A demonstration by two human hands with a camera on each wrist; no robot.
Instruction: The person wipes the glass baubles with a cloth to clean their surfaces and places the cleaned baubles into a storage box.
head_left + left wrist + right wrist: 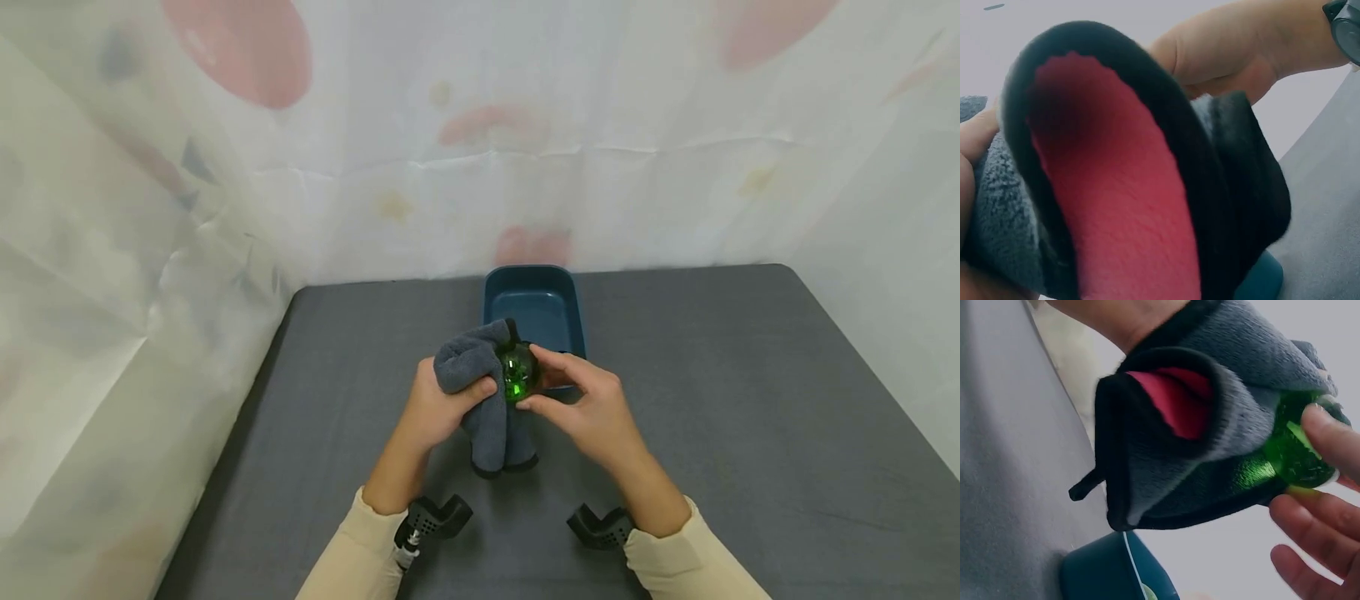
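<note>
Worktop (750, 400): grey, bears blue tub (534, 310) behind hands. Cloth (480, 392): grey outside, red inside, bunched in left hand (438, 408), free end hanging toward worktop. Left grip: closed round cloth, pressing it onto ball. Right hand (592, 408): grip narrow, fingertips (1329, 434) pinching green glass ball (517, 375), held above worktop just before tub. Risk, as judged: ball smooth, held by fingertips only; hard rub from cloth could slip it free onto worktop.
</note>
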